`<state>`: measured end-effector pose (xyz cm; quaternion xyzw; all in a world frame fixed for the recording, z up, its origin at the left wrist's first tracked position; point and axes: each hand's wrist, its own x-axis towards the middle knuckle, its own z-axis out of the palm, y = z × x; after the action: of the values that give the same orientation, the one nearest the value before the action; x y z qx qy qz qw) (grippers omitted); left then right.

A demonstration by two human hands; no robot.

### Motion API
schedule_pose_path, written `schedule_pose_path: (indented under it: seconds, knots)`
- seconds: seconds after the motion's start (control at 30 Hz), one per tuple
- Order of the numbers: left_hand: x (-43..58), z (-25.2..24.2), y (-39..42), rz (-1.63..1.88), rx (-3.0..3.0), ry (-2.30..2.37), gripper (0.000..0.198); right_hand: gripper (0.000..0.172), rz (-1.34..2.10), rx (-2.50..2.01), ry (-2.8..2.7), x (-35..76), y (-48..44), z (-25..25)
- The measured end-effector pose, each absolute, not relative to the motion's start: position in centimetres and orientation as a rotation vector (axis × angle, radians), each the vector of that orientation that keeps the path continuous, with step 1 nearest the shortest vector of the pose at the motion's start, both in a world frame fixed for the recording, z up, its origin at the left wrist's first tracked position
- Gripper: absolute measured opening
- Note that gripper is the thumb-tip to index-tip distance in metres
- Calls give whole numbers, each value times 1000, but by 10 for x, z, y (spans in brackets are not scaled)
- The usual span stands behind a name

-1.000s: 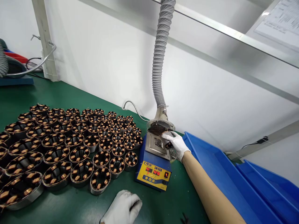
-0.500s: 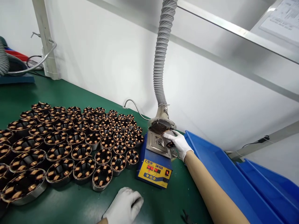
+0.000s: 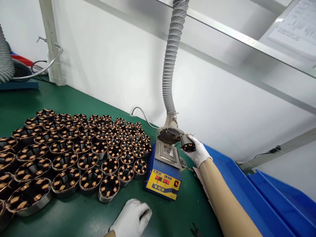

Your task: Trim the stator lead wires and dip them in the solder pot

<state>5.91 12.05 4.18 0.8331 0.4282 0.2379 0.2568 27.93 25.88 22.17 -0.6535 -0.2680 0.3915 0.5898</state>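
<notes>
My right hand [image 3: 200,154], in a white glove, grips a motor stator [image 3: 187,143] with copper windings and a metal outer ring. It holds the stator tilted, windings downward, at the right side of a blue solder pot [image 3: 163,171] and above it. The pot's square bath [image 3: 168,150] is shiny, and its yellow front panel has red digits. My left hand [image 3: 133,218], also in a white glove, rests on the green bench in front of the pot. Its fingers are curled closed, with nothing visible in them. Many similar stators [image 3: 88,161] stand in rows left of the pot.
A grey corrugated hose [image 3: 171,62] ends in a round hood [image 3: 170,133] behind the bath. Blue bins [image 3: 229,177] stand at the right. A dark tool [image 3: 196,230] lies at the front edge. A metal post [image 3: 51,42] rises at the back left.
My right hand has lifted the stator from over the bath up and to the right, turning it so more of it shows. My left hand has barely moved.
</notes>
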Motion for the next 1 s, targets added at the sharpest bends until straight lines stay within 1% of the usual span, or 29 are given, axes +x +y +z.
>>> schedule_pose_path:
  seconds: [0.07,0.13,0.23,0.37,0.43,0.6,0.7,0.77,0.87,0.93,1.0]
  knots:
    - [59,36,121,689,2264,1144,22,12,949,-1500,-571,279,264,218]
    - [60,31,123,707,2262,1125,23,11,971,-1474,-552,279,267,215]
    - [60,26,124,672,2255,1109,23,14,977,-1431,-566,279,265,212]
    - [59,31,124,612,2257,1130,24,19,961,-1355,-603,274,248,212]
    - [59,37,123,579,2263,1147,24,25,950,-1305,-623,270,233,212]
    - [59,43,120,569,2263,1188,23,50,907,-1195,-739,257,183,207]
    - [59,41,119,625,2270,1189,23,56,782,-1204,-893,250,155,197]
    - [59,42,118,637,2265,1193,24,56,607,-1247,-995,244,137,187]
    - [58,47,118,615,2213,1210,27,48,284,-1236,-1208,235,111,168]
    - [57,51,117,595,2186,1216,27,41,220,-1187,-1336,232,95,156]
    - [56,54,116,571,2185,1221,26,33,283,-1169,-1387,230,82,144]
